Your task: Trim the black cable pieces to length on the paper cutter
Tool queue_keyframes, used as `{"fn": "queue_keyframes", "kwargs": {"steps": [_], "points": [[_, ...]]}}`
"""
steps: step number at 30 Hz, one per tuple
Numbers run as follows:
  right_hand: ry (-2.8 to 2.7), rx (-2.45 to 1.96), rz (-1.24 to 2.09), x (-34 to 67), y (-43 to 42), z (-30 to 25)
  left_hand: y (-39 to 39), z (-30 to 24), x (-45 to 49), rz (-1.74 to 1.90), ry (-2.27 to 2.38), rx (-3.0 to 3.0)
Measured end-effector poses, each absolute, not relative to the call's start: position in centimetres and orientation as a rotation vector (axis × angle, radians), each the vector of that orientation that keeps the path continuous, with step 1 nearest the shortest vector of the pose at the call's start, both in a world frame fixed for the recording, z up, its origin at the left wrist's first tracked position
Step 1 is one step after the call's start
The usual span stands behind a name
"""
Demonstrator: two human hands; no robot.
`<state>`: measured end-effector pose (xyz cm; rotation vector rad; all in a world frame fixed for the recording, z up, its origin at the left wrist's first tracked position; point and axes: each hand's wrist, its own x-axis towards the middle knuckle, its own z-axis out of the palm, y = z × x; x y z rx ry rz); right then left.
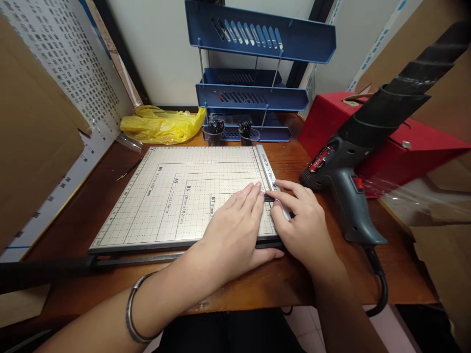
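Note:
A paper cutter (147, 206) with a cream board printed in grid lines and paper sizes lies on the wooden table. My left hand (239, 225) rests flat on the board's right part, fingers stretched and together, thumb over the front edge. Beside it, my right hand (303, 220) is at the grey rail (265, 164), with bent index finger and thumb close together on a small black ribbed piece (270, 198). That piece lies between both hands' fingertips and is partly hidden. Along the front edge runs the cutter's blade arm (140, 260), lowered, its black handle to the left.
Behind the cutter stand two clear cups (213, 135) of thin black pieces, a blue tiered tray rack (253, 95) and a yellow plastic bag (164, 125). On the right are a heat gun (353, 181) with its cord and a red box (397, 162). Cardboard (33, 108) flanks the left.

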<state>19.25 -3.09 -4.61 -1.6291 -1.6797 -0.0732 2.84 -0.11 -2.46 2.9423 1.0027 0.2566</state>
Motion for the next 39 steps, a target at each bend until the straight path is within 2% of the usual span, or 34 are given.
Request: {"fn": "queue_keyframes", "kwargs": {"steps": [29,39], "points": [[-1.679,-1.598,-0.071,19.41,-2.97,-4.76,-0.05,-2.67,2.91,0.205,1.028,2.921],[-1.649,-1.572,-0.076,19.55,-2.70,-4.86,0.01,-2.14,2.49,0.423,1.058,2.956]]}}
